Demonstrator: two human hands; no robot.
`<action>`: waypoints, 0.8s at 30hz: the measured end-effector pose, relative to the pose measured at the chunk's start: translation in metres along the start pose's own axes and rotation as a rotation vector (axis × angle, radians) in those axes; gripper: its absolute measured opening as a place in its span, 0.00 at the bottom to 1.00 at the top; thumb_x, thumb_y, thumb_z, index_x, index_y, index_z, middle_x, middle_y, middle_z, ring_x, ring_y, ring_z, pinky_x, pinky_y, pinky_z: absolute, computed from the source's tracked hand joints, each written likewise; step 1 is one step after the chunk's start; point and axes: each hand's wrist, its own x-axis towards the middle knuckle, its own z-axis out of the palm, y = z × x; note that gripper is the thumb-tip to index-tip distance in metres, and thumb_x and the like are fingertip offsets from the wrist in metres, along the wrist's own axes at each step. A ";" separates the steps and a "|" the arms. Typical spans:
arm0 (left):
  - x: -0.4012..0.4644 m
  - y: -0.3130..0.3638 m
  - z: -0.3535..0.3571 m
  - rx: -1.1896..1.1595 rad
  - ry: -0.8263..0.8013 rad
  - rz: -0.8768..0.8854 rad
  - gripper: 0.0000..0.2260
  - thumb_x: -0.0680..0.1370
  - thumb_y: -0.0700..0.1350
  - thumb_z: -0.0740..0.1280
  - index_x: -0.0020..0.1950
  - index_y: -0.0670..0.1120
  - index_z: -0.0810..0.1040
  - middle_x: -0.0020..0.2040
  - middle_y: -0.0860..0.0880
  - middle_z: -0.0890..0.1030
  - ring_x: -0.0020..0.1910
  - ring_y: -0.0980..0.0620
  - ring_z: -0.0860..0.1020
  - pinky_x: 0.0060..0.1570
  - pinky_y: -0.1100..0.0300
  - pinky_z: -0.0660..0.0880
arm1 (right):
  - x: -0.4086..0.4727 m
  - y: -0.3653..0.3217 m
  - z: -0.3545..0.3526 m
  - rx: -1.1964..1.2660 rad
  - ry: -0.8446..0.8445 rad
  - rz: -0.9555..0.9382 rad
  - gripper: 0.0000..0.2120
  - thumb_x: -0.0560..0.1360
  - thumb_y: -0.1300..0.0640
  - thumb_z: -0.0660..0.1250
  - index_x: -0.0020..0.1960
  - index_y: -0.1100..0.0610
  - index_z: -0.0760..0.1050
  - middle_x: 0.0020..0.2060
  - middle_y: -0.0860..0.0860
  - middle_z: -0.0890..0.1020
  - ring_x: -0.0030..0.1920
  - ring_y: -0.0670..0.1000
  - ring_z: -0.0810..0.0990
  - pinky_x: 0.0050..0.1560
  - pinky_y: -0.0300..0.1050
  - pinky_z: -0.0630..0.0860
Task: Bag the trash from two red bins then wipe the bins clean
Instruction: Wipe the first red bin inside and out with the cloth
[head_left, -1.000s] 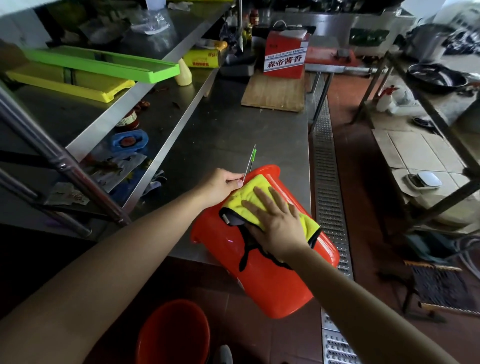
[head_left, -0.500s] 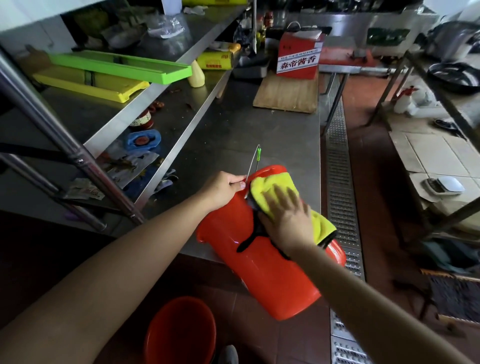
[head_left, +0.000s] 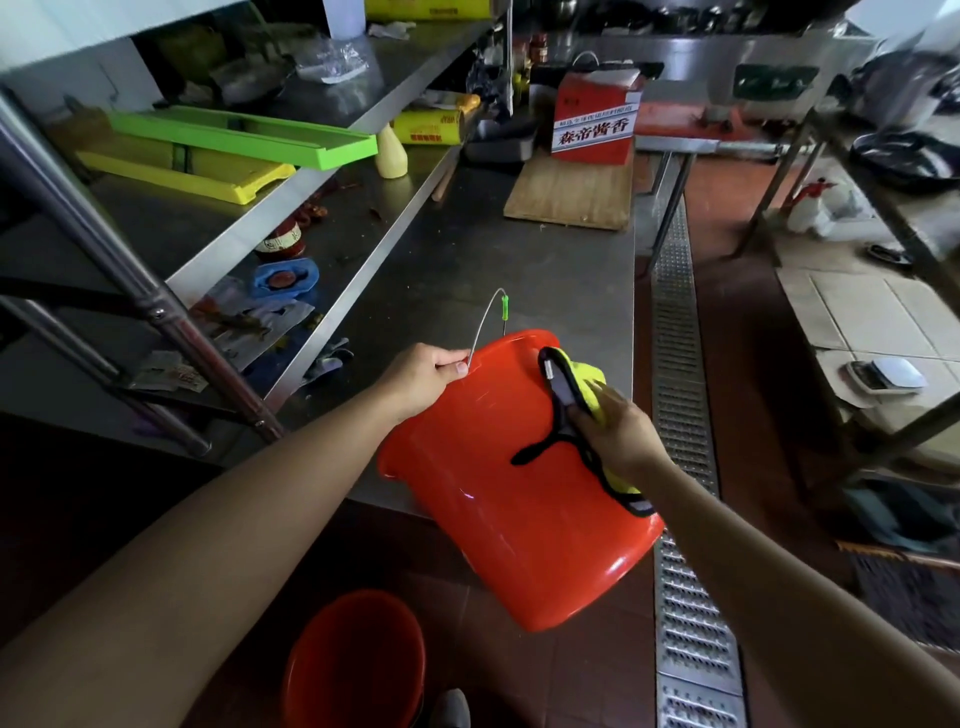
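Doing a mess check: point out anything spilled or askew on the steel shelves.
Torn wrappers and red scraps lie scattered across the lower shelf, like leftover litter. The red bin is tilted against the counter edge only because both hands hold it for wiping.

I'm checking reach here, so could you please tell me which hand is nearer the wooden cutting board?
Left. The left hand grips the red bin's rim, below the wooden cutting board; the right hand is lower, pressing the yellow cloth.
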 end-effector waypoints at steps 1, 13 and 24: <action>0.000 0.000 0.001 -0.011 0.008 -0.008 0.15 0.80 0.51 0.66 0.67 0.53 0.77 0.65 0.52 0.78 0.65 0.54 0.74 0.67 0.57 0.69 | -0.002 -0.001 0.002 0.005 0.012 0.023 0.22 0.79 0.47 0.68 0.72 0.51 0.73 0.67 0.54 0.77 0.66 0.60 0.75 0.62 0.54 0.72; -0.012 -0.006 0.002 -0.123 0.039 -0.123 0.14 0.80 0.49 0.67 0.66 0.55 0.78 0.62 0.53 0.80 0.64 0.56 0.75 0.65 0.59 0.67 | -0.105 -0.040 0.061 -0.608 0.020 -0.700 0.32 0.72 0.48 0.72 0.75 0.42 0.68 0.78 0.49 0.65 0.77 0.61 0.63 0.67 0.66 0.69; -0.017 -0.011 0.001 -0.146 0.050 -0.112 0.15 0.80 0.51 0.66 0.66 0.55 0.77 0.64 0.53 0.79 0.65 0.52 0.75 0.68 0.48 0.70 | -0.076 0.007 0.019 -0.230 0.135 -0.020 0.27 0.77 0.43 0.70 0.74 0.45 0.70 0.72 0.51 0.73 0.71 0.60 0.71 0.64 0.59 0.72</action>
